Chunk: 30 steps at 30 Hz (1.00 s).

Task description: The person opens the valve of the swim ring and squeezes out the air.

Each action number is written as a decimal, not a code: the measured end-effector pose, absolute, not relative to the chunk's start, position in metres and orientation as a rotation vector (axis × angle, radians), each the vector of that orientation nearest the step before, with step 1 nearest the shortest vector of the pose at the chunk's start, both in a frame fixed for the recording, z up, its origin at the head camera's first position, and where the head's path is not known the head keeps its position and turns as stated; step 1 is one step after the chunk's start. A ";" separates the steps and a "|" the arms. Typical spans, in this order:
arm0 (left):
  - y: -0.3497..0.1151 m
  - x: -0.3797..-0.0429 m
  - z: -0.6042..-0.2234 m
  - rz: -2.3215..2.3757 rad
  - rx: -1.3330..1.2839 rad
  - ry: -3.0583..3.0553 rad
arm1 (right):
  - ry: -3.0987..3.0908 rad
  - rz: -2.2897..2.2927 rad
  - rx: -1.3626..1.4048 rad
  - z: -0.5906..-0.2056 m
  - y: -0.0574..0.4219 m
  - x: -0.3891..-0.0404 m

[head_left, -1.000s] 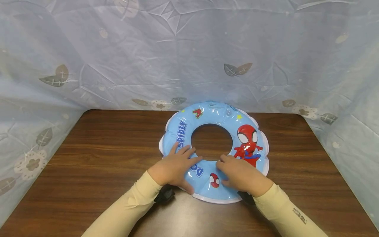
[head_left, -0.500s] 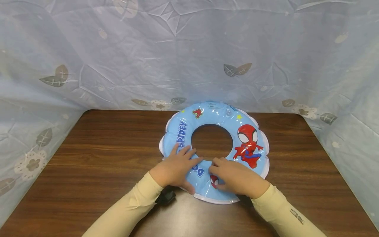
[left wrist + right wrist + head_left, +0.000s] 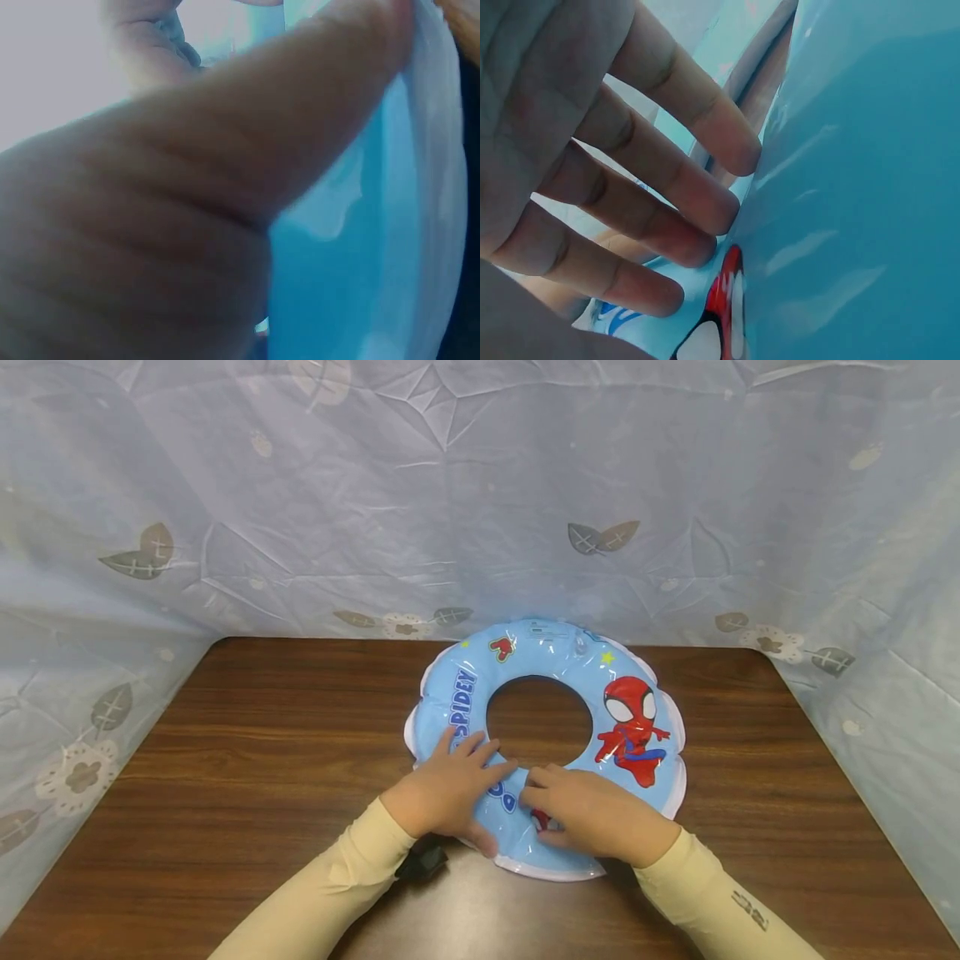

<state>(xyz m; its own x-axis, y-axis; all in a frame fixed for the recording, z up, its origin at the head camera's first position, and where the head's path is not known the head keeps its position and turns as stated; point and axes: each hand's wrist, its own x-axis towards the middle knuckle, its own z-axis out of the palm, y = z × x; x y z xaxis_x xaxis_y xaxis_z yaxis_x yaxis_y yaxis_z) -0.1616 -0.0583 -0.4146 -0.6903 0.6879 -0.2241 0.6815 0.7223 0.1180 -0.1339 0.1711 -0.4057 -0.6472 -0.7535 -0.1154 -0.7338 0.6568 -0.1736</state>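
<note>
A light blue inflatable swim ring (image 3: 463, 693) with a white scalloped edge lies on the table, printed with a red cartoon figure (image 3: 632, 731) and blue lettering. My left hand (image 3: 450, 789) rests on its near left part, fingers spread over the top and thumb by the outer edge. In the left wrist view the thumb (image 3: 225, 142) crosses close to the camera, over the blue vinyl (image 3: 330, 277). My right hand (image 3: 600, 814) touches the near part beside the left, partly covering a small red face print. Its fingers (image 3: 679, 176) reach to the vinyl with little bend in the right wrist view.
The brown wood-grain table (image 3: 262, 760) extends to both sides of the ring. Behind and beside it hangs a pale cloth (image 3: 480, 510) with leaf and flower prints. A black item (image 3: 422, 862) sits under my left wrist.
My right hand has slid left along the near part of the ring, uncovering the cartoon figure's legs and covering the small face print. The left hand has hardly moved.
</note>
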 end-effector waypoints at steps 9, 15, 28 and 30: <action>-0.061 -0.162 -0.410 0.144 1.074 2.646 | 2.682 -0.244 -1.153 -0.405 0.172 -0.132; -0.057 -0.162 -0.414 0.122 1.051 2.673 | 2.683 -0.276 -1.019 -0.404 0.173 -0.132; -0.052 -0.161 -0.419 0.138 1.004 2.728 | 2.677 -0.255 -1.067 -0.405 0.174 -0.132; -0.051 -0.161 -0.420 0.139 0.998 2.735 | 2.678 -0.261 -1.074 -0.405 0.175 -0.132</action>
<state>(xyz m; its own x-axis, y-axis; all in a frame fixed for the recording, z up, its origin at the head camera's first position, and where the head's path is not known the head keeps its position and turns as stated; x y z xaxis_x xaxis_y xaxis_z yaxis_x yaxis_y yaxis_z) -0.1610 -0.0508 -0.4197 -0.7426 0.6453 -0.1791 0.6239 0.7638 0.1653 -0.1316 0.1749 -0.4050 -0.6995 -0.6969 -0.1583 -0.6532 0.7133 -0.2539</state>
